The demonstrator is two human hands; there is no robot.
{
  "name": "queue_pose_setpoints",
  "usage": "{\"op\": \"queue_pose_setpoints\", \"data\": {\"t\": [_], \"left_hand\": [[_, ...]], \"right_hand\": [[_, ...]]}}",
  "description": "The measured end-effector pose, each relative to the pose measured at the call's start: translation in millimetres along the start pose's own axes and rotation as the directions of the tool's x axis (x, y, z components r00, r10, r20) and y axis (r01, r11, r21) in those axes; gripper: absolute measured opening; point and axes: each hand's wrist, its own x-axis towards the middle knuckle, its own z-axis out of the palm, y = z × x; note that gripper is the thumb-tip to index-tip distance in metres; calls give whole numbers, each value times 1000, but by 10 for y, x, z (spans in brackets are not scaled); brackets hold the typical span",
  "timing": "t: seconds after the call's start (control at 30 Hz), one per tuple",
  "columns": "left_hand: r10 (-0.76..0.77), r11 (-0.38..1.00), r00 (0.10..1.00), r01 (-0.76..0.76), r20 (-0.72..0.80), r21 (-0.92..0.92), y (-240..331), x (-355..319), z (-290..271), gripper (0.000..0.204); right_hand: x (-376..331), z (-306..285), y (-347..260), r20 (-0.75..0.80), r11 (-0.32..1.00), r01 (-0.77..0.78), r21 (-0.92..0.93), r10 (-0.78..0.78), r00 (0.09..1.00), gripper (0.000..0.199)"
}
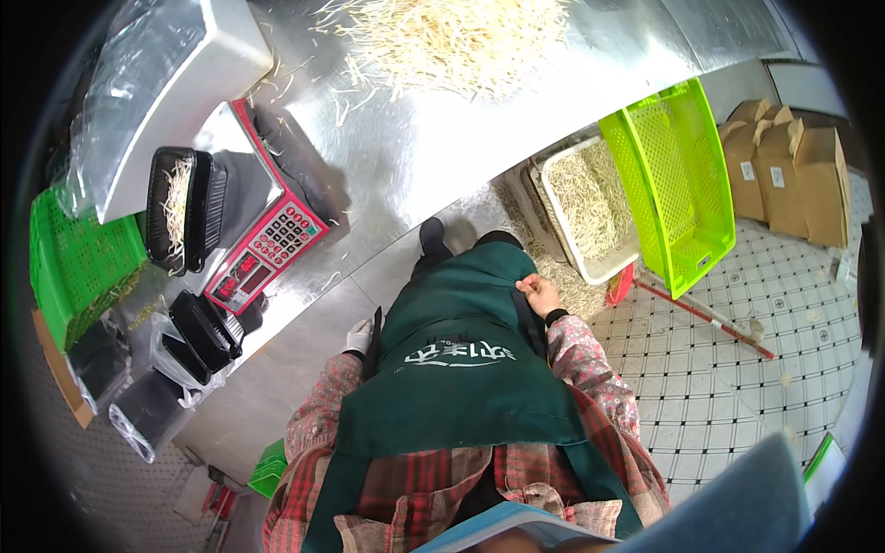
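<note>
My right hand is bare and closed, its fingertips pinching the edge of my dark green apron at the right side. My left hand wears a white glove and hangs by the apron's left side, next to a black strap; its fingers are mostly hidden. On the steel table ahead lies a heap of bean sprouts. At the left, a red-framed scale bears black plastic trays, the top one with some sprouts in it.
A white foam box and a green basket stand at the left, near more black trays. Beyond the table edge at right are a white basket of sprouts, a lime green crate, brown paper bags and a red pole.
</note>
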Motion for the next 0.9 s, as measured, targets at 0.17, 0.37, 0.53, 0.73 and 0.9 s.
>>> {"op": "queue_pose_setpoints", "data": {"t": [0.17,0.37,0.53,0.73,0.9], "left_hand": [[-143,961,988,151,54,-230,-201,-6,73,29],[-153,910,984,106,-88,-401,396,85,243,22],[-76,948,997,64,-26,-313,250,82,208,26],[-67,951,996,47,-54,-304,234,62,155,24],[15,963,997,-36,-80,-267,130,289,31,30]], "right_hand": [[-12,206,-185,18,962,-22,-271,28,999,23],[176,267,-82,84,881,67,-468,-31,996,27],[179,237,-185,114,871,133,-472,-89,989,29],[177,303,-290,85,847,165,-505,-141,986,32],[286,385,-431,17,854,200,-481,-219,976,34]]}}
